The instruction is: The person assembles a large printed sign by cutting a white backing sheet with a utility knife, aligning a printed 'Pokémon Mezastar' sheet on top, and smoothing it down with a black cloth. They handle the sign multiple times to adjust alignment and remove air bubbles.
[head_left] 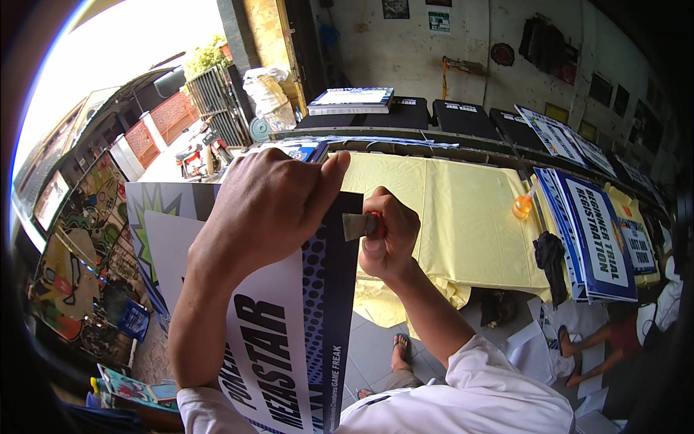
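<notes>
A large printed board (338,289), dark blue and white with dotted and starburst patterns, stands tilted in front of me. My left hand (278,192) is closed over its upper part, thumb pointing up and right; its fingertips are hidden. Beside the board's right edge, my right hand (390,235) grips a small scraper (354,227) with a red handle. Its flat metal blade points left and overlaps the board's dark border near the upper right corner. Whether the blade presses on the board I cannot tell.
A table under yellow sheeting (455,224) stretches ahead, bearing an orange bottle (522,207) and a dark cloth (551,264). Stacked blue-white signs (596,235) lean at right. Black panels (463,119) line the back. Another person's legs (600,354) show at lower right, beside papers.
</notes>
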A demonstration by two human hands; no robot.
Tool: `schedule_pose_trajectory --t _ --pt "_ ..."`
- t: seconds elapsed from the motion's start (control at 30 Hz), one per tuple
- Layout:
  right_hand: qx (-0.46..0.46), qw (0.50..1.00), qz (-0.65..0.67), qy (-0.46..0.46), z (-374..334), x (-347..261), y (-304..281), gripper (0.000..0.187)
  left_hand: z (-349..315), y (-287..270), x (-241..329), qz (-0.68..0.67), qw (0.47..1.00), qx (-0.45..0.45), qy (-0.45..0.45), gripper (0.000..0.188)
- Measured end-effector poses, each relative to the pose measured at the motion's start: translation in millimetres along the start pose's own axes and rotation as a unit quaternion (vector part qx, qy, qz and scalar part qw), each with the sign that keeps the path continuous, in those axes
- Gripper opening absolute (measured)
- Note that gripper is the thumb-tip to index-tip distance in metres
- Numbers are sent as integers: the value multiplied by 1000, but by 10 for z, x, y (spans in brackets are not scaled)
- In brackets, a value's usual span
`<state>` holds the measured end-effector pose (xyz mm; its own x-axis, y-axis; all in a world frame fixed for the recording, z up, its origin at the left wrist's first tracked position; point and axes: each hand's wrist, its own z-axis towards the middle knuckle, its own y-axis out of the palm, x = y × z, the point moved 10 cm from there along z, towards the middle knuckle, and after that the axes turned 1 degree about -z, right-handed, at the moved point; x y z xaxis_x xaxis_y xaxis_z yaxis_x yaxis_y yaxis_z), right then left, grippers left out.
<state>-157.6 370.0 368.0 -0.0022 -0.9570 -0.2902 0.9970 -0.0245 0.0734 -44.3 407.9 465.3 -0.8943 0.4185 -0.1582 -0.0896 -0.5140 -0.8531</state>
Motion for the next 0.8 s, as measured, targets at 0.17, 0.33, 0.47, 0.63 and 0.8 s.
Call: schedule_pose_trajectory --t 0.17,0.33,0.47,0.63,0.8 --pt "-7 1000 6 8 -46 43 33 63 -12 9 -63 -7 1000 -21 -18 19" --pt "3 1000 19 2 13 -18 45 64 -26 -12 -42 -2 1000 -6 -9 20" --pt "5 1000 18 1 -2 -26 43 63 -24 -6 -54 -7 1000 -11 -15 20" --pt "7 1000 20 -7 -19 -31 42 63 -41 -22 -38 4 1000 -6 -9 21" --pt "10 1000 14 -6 0 -41 34 63 -43 -30 -20 0 1000 -5 -3 21"
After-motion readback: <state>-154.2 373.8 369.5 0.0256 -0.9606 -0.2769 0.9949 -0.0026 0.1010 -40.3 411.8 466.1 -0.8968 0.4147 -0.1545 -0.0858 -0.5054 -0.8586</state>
